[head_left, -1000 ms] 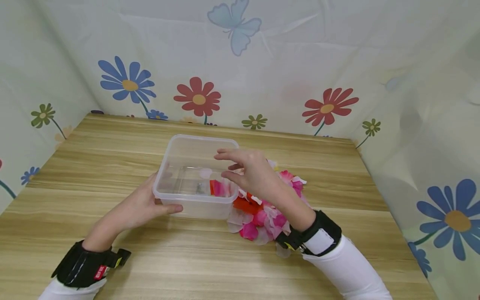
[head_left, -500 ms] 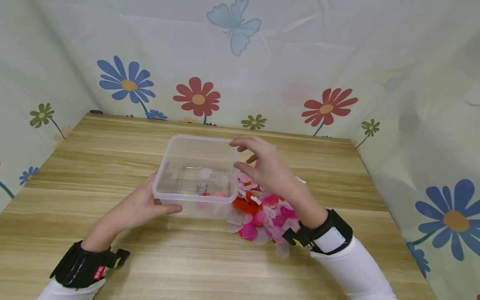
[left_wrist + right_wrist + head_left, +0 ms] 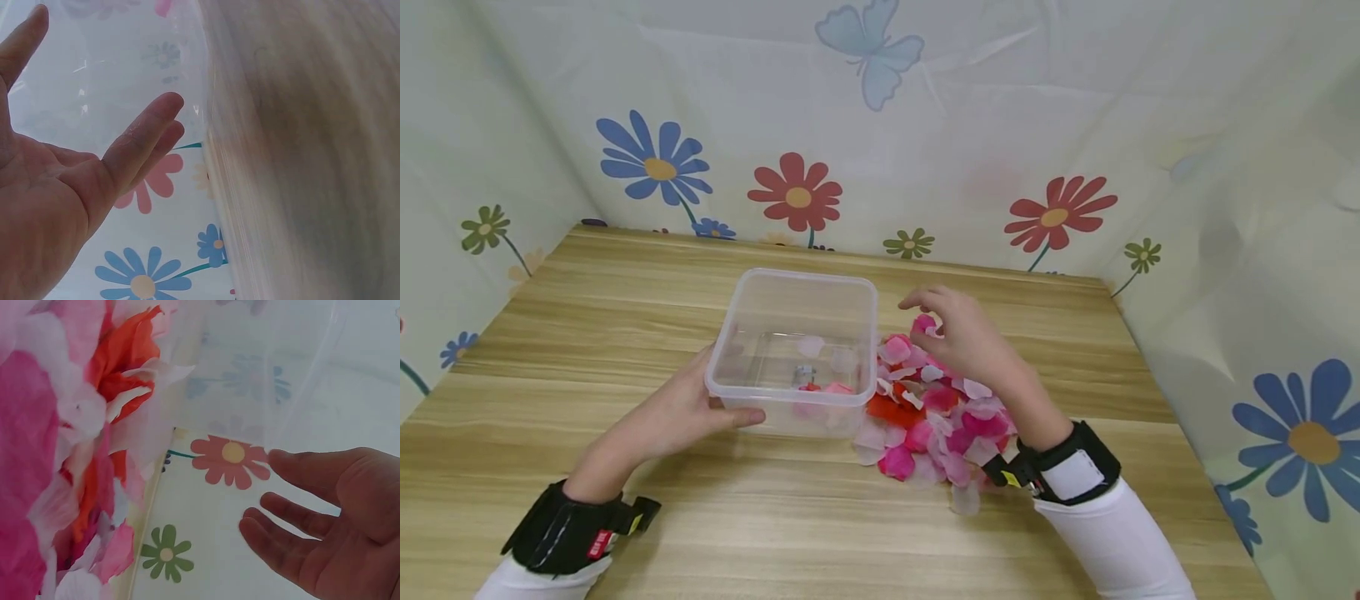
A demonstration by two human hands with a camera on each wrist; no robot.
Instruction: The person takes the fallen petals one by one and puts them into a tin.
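In the head view, a clear square plastic box (image 3: 805,400) sits on the table, with a few petals (image 3: 810,347) inside and a small greyish patch on its floor. My left hand (image 3: 681,412) rests against the box's near left corner, thumb along the front wall. The left wrist view shows the fingers of that hand (image 3: 69,181) spread and fairly straight against the clear wall. A heap of pink, white and red artificial petals (image 3: 936,417) lies right of the box. Above its far part hovers my right hand (image 3: 966,333), fingers loosely bent, nothing visible between them.
The wood-grain table (image 3: 760,525) extends around the box and heap. A curtain (image 3: 970,125) printed with flowers and a butterfly stands behind the table and along both sides.
My right hand has moved right from over the box to above the petal heap. Red and pink petals have dropped to the box floor. My left hand and the box have stayed put.
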